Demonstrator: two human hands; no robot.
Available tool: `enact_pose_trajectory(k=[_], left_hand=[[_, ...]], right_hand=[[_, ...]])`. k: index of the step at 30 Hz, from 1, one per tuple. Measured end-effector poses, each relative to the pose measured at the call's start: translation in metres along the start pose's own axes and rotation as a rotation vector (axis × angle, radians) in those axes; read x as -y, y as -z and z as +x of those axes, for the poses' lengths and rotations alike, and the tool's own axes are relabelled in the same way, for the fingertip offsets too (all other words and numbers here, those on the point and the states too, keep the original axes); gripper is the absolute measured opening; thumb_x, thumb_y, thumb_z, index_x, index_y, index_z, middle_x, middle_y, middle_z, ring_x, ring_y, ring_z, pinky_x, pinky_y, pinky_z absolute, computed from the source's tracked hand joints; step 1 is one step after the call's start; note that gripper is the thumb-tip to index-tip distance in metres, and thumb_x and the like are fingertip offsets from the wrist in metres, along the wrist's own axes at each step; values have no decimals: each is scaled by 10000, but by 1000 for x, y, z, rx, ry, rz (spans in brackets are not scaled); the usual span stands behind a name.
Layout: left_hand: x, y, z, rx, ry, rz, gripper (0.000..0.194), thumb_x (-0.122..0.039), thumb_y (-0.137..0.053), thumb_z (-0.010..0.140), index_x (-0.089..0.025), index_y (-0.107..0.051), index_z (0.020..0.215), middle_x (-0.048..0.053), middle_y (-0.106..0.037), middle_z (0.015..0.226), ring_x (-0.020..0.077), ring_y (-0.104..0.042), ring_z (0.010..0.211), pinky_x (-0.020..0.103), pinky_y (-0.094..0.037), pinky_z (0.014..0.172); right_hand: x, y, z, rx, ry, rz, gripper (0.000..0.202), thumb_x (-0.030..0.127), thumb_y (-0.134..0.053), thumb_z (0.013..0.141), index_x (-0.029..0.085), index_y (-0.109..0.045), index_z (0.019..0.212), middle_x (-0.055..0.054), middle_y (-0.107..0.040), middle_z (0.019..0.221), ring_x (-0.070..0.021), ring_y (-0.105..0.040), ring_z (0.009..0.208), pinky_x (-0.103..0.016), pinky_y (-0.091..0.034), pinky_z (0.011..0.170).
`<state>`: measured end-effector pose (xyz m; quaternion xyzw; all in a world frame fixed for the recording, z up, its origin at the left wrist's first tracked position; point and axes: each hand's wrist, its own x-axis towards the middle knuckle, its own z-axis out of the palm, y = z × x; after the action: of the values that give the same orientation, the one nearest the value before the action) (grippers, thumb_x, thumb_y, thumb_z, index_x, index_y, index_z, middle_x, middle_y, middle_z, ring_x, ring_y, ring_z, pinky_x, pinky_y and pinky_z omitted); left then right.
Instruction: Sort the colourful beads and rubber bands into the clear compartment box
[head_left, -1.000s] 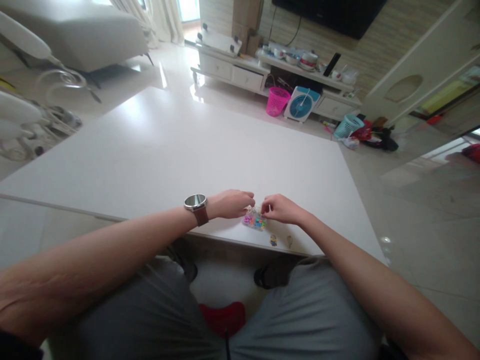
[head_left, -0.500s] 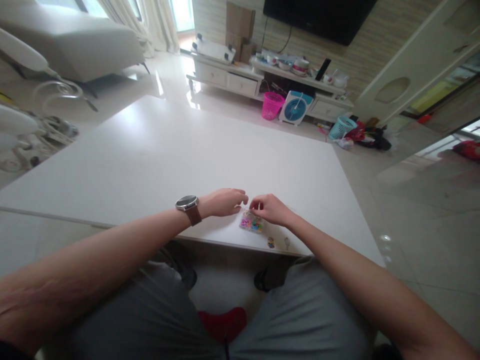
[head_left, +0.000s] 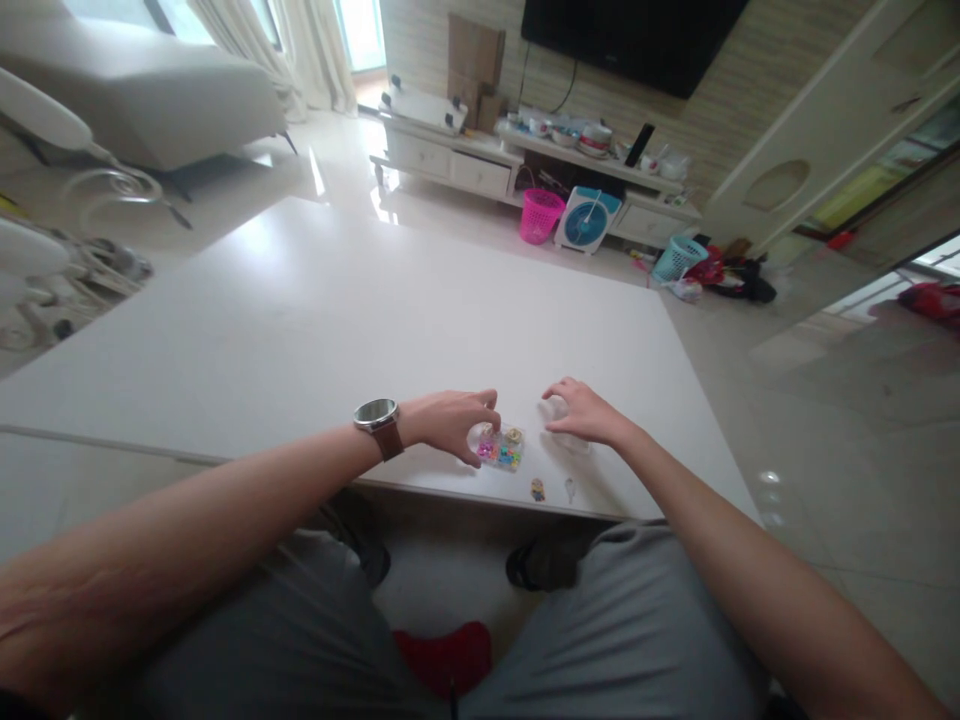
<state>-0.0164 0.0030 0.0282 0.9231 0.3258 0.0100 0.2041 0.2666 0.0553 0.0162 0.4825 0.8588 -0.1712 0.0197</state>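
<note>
Curving beside divided box, half-spread left hand, right hand spread by clear plastic, grips unclear, television logo illegible

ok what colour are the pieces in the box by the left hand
The pieces are multicoloured, including pink, blue and green; head view.

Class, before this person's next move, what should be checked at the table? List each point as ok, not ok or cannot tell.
1. Bead box resting on the table: ok.
2. Left hand gripping the box: cannot tell.
3. Right hand apart from the box, thumb and fingers spread: ok.
4. Clear piece free of the right hand: cannot tell.
5. Yellow-and-blue figure and small pale item lying apart: ok.
</note>
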Motion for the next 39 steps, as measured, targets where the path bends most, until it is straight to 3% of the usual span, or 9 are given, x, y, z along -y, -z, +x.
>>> enact_pose_trajectory(k=[3, 5, 11, 18, 22, 25, 29, 39], left_hand=[[0, -4, 1, -26, -28, 6, 555, -483, -787, 658, -262, -633, 1143, 71, -499, 1291, 235, -567, 1048, 295, -444, 813], [-1, -8, 2, -33, -31, 11, 509, -412, -778, 683, -248, -612, 1136, 77, -515, 1283, 243, -547, 1090, 301, -443, 834], [-5, -14, 5, -57, 37, 27, 356, -273, -671, 750, -202, -534, 1070, 59, -615, 1006, 219, -588, 900, 308, -433, 727], [-13, -21, 9, -137, 100, 15, 360, -290, -626, 785, -199, -487, 1105, 79, -626, 1030, 233, -613, 903, 319, -442, 726], [-8, -21, 11, -115, 133, 43, 564, -325, -734, 723, -175, -453, 1188, 104, -634, 1083, 263, -616, 980, 328, -453, 770], [2, -14, 7, -88, 134, 67, 718, -319, -817, 645, -157, -442, 1236, 125, -620, 1168, 282, -587, 1092, 334, -450, 847], [11, -6, 0, -60, 156, 48, 639, -292, -799, 681, -161, -482, 1220, 106, -624, 1178, 247, -593, 1088, 305, -445, 865], [-5, -9, -1, -54, 183, 88, 552, -460, -748, 730, -149, -563, 1148, 118, -658, 1128, 263, -631, 1020, 337, -458, 855]], right_hand=[[-5, -2, -10, 128, -85, -73, 694, 383, -821, 635, 206, -587, 1263, -127, -541, 1210, -310, -530, 1109, -399, -447, 948], [-4, -4, -15, 185, -129, -124, 759, 371, -829, 614, 226, -552, 1306, -129, -517, 1239, -329, -527, 1102, -412, -449, 936], [4, -5, -15, 164, -132, -181, 621, 283, -739, 685, 223, -546, 1272, -120, -560, 1133, -294, -583, 996, -388, -466, 873], [16, 10, -6, -93, 122, 142, 597, 248, -745, 661, 178, -554, 1222, -101, -562, 1117, -244, -584, 983, -385, -506, 871], [33, 10, -5, -177, 320, 270, 604, 245, -741, 699, 205, -529, 1263, -83, -590, 1134, -226, -590, 985, -400, -507, 886], [49, 0, -6, -180, 411, 241, 627, 242, -743, 708, 214, -517, 1293, -89, -602, 1163, -253, -572, 1056, -440, -476, 951], [61, -13, -6, -132, 437, 154, 647, 251, -737, 718, 205, -514, 1323, -103, -605, 1159, -276, -545, 1072, -452, -464, 954], [62, -18, -4, -54, 455, 120, 656, 276, -743, 733, 213, -506, 1341, -109, -589, 1178, -273, -538, 1079, -428, -463, 936]])
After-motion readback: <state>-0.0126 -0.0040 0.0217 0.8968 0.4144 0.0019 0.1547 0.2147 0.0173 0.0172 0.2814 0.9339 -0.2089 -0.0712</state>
